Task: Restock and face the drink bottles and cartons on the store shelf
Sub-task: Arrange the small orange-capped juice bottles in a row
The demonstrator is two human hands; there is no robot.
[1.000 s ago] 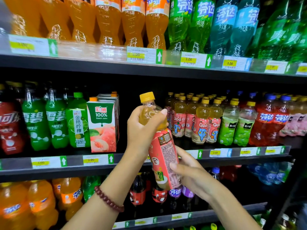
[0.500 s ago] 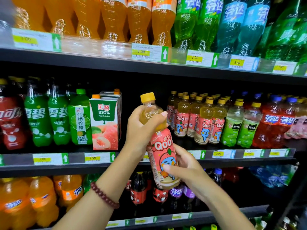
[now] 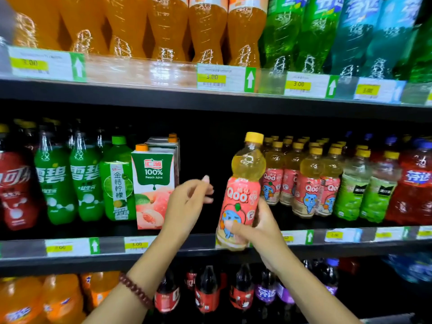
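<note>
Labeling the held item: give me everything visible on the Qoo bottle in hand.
The Qoo bottle is clear plastic with a yellow cap, pale yellow drink and a pink wrap label showing a blue cartoon figure, label facing the camera. It is nearly upright, leaning slightly, in front of the middle shelf's gap, left of the shelved Qoo row. Only the right hand grips its lower part; the left hand is off it.

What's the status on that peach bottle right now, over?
Right hand grips Qoo bottle low, label facing out. Left hand off it, open. Bottle at gap beside peach juice carton. Nothing blocking.
</note>
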